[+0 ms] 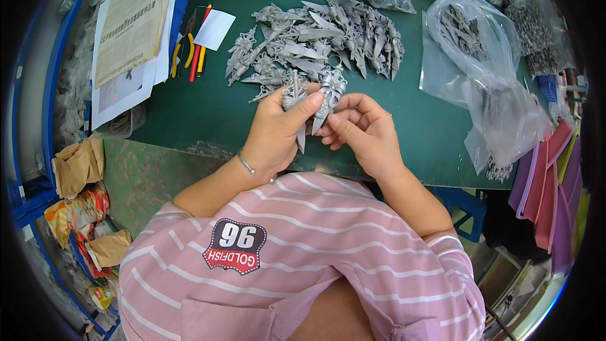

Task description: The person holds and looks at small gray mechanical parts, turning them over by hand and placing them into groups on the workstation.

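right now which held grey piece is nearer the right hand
The grey piece at the thumb tip of the left hand, beside the right hand; the other piece sits farther left.

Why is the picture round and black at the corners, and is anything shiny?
Head view: the wide fisheye lens makes a round picture with dark corners and bends the blue shelf; head view: pale glare streaks the clear bag; head view: the gray pieces look fairly sharp.

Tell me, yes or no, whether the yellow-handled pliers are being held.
No, the yellow-handled pliers lie on the green table, left of the pile of grey metal pieces.
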Motion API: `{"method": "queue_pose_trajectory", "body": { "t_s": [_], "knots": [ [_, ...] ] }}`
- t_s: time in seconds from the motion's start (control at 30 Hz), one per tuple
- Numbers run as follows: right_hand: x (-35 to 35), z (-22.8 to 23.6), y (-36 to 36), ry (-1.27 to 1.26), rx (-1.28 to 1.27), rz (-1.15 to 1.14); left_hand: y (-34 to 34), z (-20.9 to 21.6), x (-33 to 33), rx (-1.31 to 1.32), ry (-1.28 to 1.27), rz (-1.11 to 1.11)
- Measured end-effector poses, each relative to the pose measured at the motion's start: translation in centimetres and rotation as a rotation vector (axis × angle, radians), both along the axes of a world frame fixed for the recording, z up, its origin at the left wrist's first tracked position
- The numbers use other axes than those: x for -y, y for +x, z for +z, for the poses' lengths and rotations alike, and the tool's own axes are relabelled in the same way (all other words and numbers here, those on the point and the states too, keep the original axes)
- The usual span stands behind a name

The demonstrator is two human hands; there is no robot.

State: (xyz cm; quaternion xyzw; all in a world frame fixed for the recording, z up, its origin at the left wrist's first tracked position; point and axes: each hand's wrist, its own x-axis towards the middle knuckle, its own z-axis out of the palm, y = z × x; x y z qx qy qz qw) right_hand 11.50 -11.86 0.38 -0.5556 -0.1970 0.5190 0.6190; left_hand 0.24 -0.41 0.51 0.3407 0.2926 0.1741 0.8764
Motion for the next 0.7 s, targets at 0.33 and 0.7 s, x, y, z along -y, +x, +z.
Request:
{"method": "queue_pose_trajectory", "body": {
  "t_s": [0.33,0.7],
  "knots": [
    [-0.2,-0.3,0.7,-0.031,-0.003,-0.032,-0.5,-0.4,-0.2,0.002,0.016,-0.083],
    [0.3,-1.2,-0.1,0.135,0.593,-0.152,-0.6,-0.2,0.1,-0.128,0.228,-0.027]
  ]
}}
